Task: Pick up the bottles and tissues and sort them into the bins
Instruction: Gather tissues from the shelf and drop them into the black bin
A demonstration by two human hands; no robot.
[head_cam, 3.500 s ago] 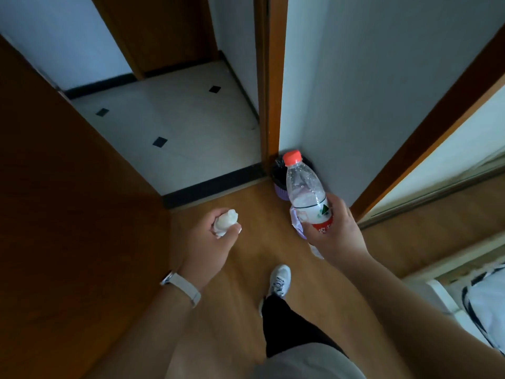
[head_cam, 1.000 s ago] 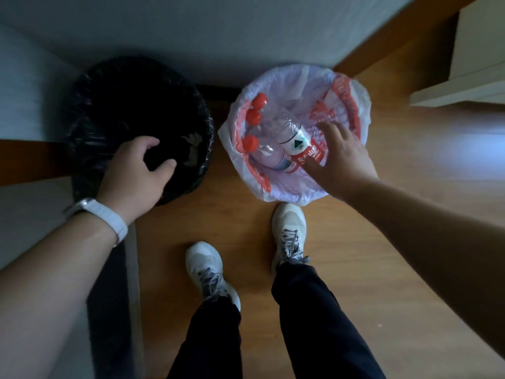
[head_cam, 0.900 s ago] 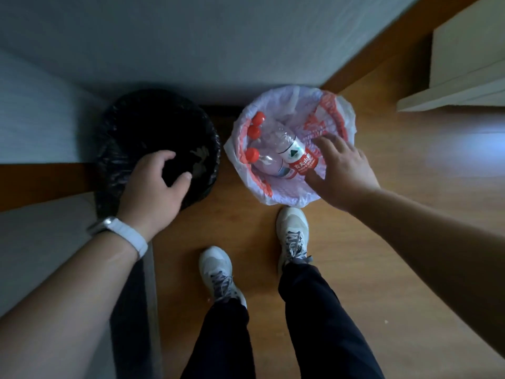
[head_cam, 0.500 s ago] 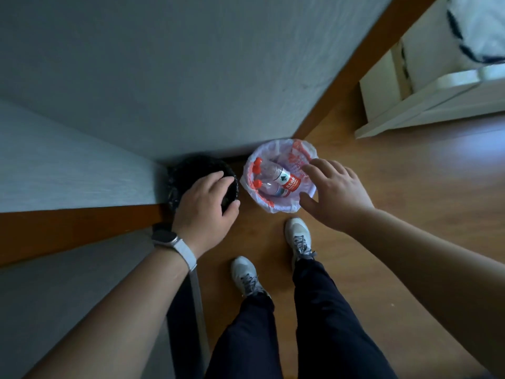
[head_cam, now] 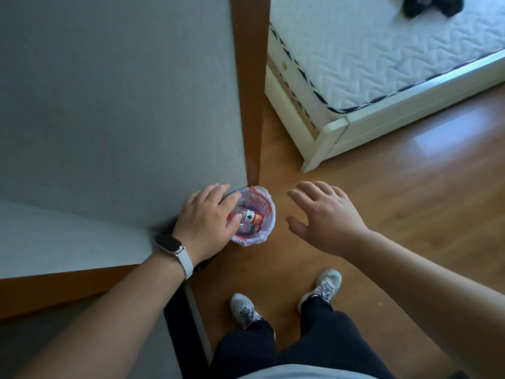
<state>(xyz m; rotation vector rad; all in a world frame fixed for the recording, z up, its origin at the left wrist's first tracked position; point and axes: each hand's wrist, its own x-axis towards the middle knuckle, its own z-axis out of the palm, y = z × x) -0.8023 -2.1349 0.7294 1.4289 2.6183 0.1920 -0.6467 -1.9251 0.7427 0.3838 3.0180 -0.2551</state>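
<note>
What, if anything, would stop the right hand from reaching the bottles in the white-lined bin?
Probably nothing, so likely yes. The right hand is open and empty, the white-lined bin has no lid, and the bottles lie exposed. The left hand overlaps only its left edge. Stooping seems needed.

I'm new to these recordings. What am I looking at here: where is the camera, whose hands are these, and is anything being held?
There is no machine: a person wears one wide-angle camera on the head, looking down at their own hands. The left hand, with a watch on its wrist, is open in front of a bin lined with a white bag; bottles with red labels lie inside. The right hand is open above the wooden floor, holding nothing. Below are the person's shoes; a bed stands at upper right.
</note>
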